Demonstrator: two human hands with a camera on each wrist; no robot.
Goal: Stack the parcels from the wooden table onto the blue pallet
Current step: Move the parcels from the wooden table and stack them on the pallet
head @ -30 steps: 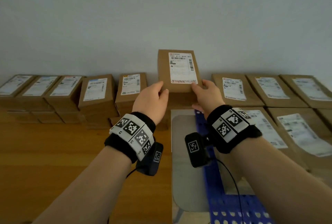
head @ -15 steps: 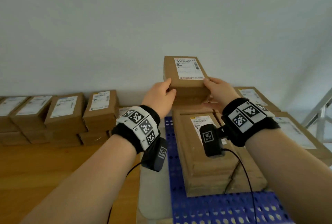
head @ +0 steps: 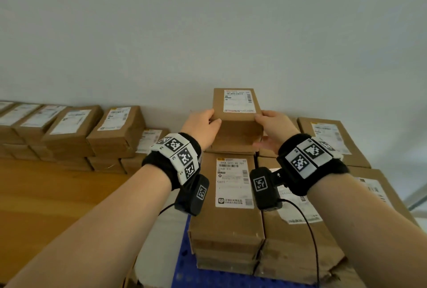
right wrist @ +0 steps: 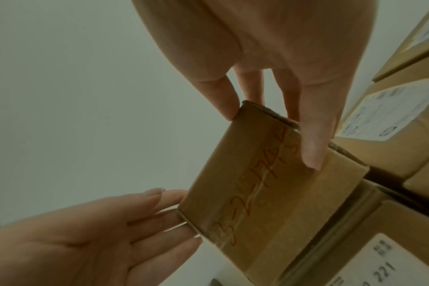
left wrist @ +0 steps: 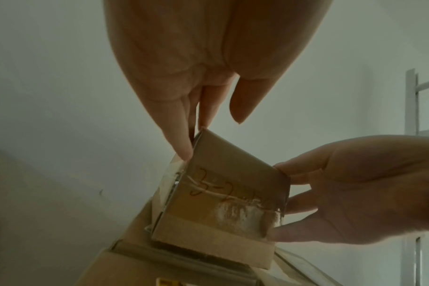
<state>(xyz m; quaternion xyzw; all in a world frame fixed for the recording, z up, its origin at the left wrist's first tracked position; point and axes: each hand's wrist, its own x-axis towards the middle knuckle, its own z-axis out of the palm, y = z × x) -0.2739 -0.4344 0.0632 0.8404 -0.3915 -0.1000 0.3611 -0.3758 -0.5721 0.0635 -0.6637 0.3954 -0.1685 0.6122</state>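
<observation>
Both hands are working one brown parcel (head: 236,112) here, holding it up above the stacks on the blue pallet (head: 182,260), white label facing up. The left hand (head: 203,127) is gripping the parcel's left near corner, thumb lying on the top face, fingers running along the side; the right hand (head: 272,129) is clamping the right near corner the same way, one finger lying across the taped end. The left wrist view is showing handwriting in red on that taped end face. Under the wrists, stacked parcels (head: 227,207) are sitting on the pallet, the nearest label facing up. Over on the left, more parcels (head: 115,133) are waiting in a row along the wall on the wooden table (head: 46,195).
</observation>
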